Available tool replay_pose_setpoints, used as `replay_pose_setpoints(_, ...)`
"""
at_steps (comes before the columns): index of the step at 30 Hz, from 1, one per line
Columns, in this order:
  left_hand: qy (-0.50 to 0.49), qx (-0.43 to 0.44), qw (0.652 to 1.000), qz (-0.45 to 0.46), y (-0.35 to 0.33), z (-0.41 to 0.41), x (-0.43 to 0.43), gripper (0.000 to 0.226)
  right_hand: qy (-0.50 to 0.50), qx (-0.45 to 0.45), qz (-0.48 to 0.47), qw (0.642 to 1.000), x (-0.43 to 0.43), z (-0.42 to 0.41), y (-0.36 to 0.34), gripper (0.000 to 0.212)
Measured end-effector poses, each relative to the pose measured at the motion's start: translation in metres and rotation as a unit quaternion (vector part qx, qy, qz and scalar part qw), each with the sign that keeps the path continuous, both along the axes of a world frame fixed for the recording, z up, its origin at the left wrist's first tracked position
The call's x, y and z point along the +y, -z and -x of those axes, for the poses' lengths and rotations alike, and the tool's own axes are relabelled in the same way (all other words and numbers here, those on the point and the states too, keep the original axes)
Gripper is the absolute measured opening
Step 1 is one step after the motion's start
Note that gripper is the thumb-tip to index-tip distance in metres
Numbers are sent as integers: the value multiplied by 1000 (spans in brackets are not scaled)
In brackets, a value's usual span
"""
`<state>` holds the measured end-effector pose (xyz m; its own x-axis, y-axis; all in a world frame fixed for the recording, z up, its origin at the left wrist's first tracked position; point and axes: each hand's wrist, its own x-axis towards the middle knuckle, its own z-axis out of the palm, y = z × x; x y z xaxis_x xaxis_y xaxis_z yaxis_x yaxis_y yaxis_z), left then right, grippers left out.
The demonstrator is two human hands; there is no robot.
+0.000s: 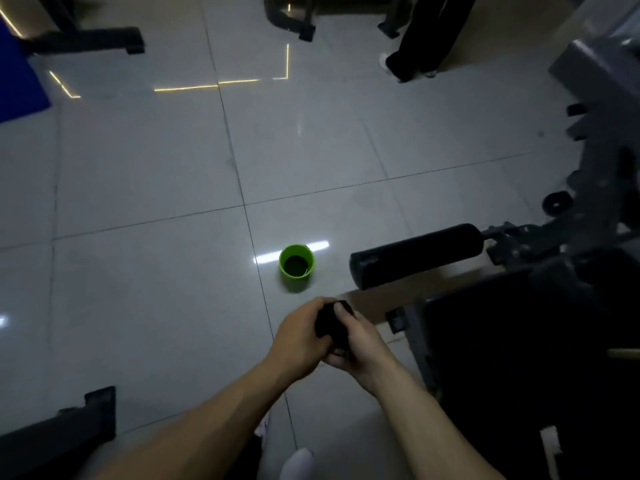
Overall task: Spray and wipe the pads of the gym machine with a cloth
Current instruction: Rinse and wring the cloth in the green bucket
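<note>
- Glossy grey tiled floor (138, 168) of a dim gym fills most of the view and mirrors strips of ceiling light. Wrung-out drips would be hard to see on it and could make it slippery.
- At the right edge stands the grey gym machine (602, 140).
- Its flat black pad (502, 341) sits at lower right, just beside the hands. In this light, missed patches on the black surface could go unnoticed.
- A black roller pad (415, 254) juts left from the frame, above the flat pad.
- The left hand (299, 337) and right hand (360, 344) meet at centre, fingers (317, 304) of both curled tightly around a bunched cloth, apparently wringing or folding it.
- A green bucket (294, 284) stands on the floor just beyond the hands and near the roller's end. Its inside looks dark, and whether it holds liquid cannot be told. A careless step could knock it over.
- The dark cloth (334, 327) is held between the two hands, not touching either pad. If it is too wet, it may streak them.
- No spray bottle is in view, so the spraying step may get skipped.
</note>
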<state>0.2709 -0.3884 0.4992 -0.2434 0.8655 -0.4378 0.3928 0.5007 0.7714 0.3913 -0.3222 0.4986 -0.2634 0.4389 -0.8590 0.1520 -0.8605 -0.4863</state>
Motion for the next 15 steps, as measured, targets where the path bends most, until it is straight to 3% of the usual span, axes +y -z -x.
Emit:
replay_pose_setpoints(4, -17, -72, 997, 23, 123, 22, 10, 58, 44, -34, -45, 997, 14, 23, 123, 24)
replay_pose_setpoints(6, -89, -109, 989, 48, 190, 33, 18, 49, 92, -40, -47, 994, 23, 30, 182, 26)
replay_pose_setpoints(9, -241, -171, 946, 135, 303, 57, 41, 24, 160, -29, -50, 985, 38, 35, 284, 30)
replay_pose_setpoints(11, -279, -202, 922, 179, 369, 70, 56, 13, 189, -19, -46, 981, 48, 36, 343, 30)
replay_pose_setpoints(13, -271, -175, 928, 186, 437, 77, 78, 15, 208, -6, -53, 977, 56, 37, 398, 30)
replay_pose_setpoints(15, -285, -154, 932, 161, 498, 83, 106, 32, 219, 10, -60, 974, 63, 37, 447, 32)
